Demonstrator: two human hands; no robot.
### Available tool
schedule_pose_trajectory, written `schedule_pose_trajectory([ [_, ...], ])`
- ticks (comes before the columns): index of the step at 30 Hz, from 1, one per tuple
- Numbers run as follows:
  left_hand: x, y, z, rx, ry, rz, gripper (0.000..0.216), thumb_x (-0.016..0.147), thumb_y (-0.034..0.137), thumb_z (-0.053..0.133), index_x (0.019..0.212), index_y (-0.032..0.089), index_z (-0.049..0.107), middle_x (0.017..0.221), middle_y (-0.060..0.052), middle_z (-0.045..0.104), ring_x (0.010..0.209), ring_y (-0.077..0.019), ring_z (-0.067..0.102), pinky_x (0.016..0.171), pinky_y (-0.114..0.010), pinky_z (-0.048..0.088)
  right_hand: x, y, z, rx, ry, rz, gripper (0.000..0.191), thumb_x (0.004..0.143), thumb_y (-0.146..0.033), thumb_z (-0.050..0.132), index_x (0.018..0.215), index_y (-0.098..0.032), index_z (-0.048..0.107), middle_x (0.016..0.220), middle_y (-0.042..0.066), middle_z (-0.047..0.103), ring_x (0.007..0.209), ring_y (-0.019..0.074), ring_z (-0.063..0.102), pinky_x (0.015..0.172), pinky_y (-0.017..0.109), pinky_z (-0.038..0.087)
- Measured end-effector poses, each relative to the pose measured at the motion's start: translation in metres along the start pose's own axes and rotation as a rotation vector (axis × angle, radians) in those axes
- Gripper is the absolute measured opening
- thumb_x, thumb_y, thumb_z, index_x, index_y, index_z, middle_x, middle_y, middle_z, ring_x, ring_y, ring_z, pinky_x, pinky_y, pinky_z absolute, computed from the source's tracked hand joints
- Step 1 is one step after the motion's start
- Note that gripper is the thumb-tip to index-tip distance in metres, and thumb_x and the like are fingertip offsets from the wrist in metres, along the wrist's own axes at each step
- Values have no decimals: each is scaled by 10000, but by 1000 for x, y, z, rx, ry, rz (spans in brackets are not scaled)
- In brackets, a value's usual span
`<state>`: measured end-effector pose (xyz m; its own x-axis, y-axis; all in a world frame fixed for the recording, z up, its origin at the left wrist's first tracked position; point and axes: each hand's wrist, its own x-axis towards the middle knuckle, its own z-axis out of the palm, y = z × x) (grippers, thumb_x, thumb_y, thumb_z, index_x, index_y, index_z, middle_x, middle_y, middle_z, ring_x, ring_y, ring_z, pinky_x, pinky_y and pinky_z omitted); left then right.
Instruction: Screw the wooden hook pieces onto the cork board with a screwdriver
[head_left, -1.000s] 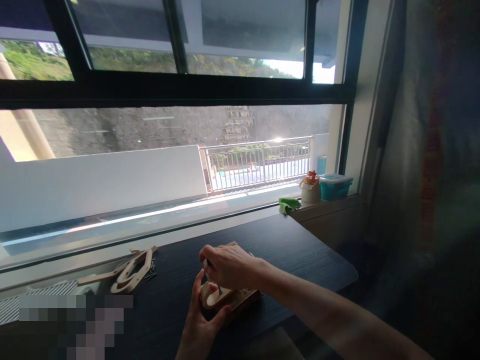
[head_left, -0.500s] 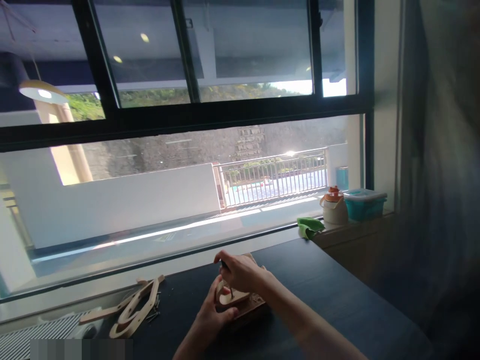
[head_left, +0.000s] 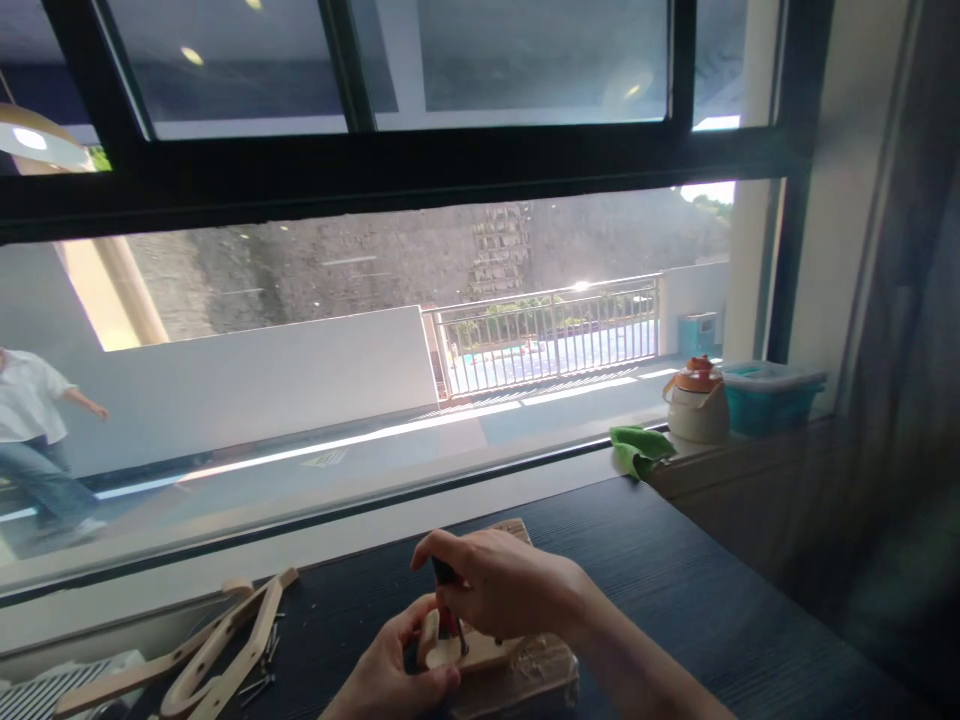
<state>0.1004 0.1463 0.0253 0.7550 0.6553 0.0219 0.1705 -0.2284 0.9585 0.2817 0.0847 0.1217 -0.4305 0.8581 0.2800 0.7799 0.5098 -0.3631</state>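
My right hand [head_left: 499,580] is wrapped round the dark handle of a screwdriver [head_left: 444,572], which stands nearly upright. Its metal tip meets a pale wooden piece [head_left: 480,655] with a rounded end. Thumb and fingers of my left hand [head_left: 394,660] grip that end from the left. Beneath the piece lies a brown block [head_left: 551,675] with a shiny, wrinkled covering, partly hidden by my hands. To the left on the table are curved wooden pieces [head_left: 244,635] and several loose screws [head_left: 262,675].
The dark table [head_left: 720,590] runs up to a window ledge. A green cloth [head_left: 639,450], a jug with an orange lid [head_left: 697,400] and a teal box [head_left: 776,400] stand at the right. Beyond the glass, a person [head_left: 37,430] walks.
The view has moved closer and tilted down. Both hands keep their holds on the screwdriver and the wooden piece. A person has appeared outside at the left.
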Motion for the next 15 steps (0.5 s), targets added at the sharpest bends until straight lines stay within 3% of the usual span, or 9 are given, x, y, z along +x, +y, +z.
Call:
schedule_pose_trajectory([
  [7,-5,8,10,110,157,-102,495,614,213,651,1090,141,534,1002,-58,630,937,-221,564,824,-285,419,-2,6,1,94,26,37,291,803,-275,482,1091,-253,521,752,-9,651,705,143,580,682,258,363],
  [12,-9,18,15,59,133,-96,405,598,187,657,991,149,569,809,14,583,732,-130,515,658,-218,394,-1,4,7,138,41,40,268,814,-271,470,1076,-247,522,775,0,652,675,130,566,651,239,374],
  [15,-8,18,15,37,134,-85,456,588,193,673,1030,169,565,818,22,581,742,-125,498,673,-215,385,-1,2,9,117,62,19,275,821,-258,461,1089,-268,519,768,-11,651,703,135,567,685,249,375],
])
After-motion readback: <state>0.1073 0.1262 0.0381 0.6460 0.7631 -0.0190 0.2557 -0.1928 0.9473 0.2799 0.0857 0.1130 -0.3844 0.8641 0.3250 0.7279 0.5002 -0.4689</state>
